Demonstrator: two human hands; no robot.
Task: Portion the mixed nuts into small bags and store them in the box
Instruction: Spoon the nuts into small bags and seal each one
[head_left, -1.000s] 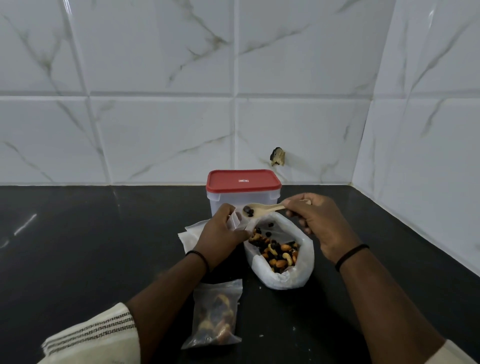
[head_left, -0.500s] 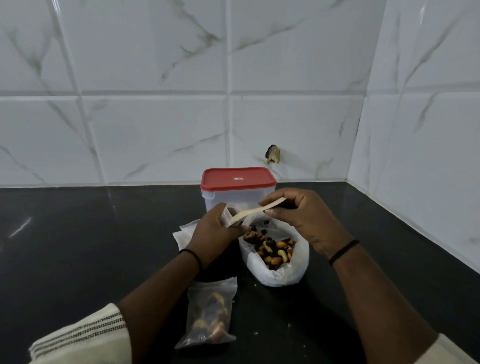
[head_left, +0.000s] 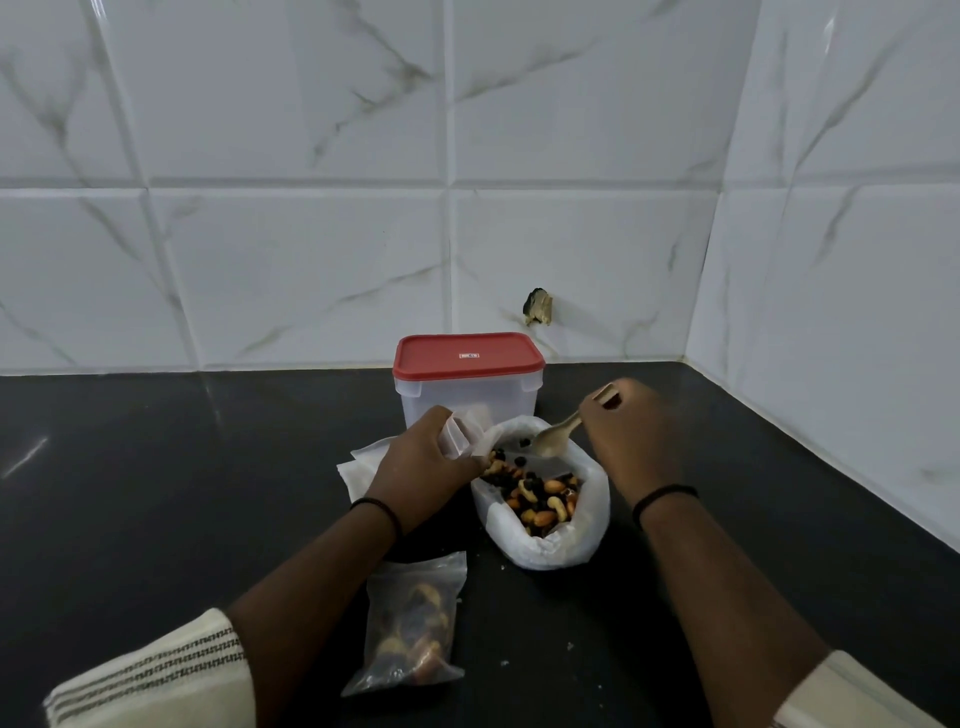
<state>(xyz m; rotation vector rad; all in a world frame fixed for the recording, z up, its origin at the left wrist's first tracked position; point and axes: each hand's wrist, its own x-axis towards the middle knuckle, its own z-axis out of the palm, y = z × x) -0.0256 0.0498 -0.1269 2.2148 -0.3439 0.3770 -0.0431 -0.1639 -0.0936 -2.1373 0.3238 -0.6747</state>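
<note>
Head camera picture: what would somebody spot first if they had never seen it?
Probably the open white plastic bag of mixed nuts in the middle of the black countertop, with the right hand dipping a pale wooden spoon into it. Beside it the left hand pinches a small clear bag open. Behind stands the clear plastic box with its red lid on, and a filled small clear bag of nuts lies nearest the camera.

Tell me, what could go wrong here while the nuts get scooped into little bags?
The small bag is held open by the left hand alone, so nuts tipped from the wooden spoon in the right hand might miss its narrow mouth. The soft big bag of nuts stands unsupported and could slump and spill if the spoon pushes its side. The filled bag lies near the left forearm, which could knock it.
</note>
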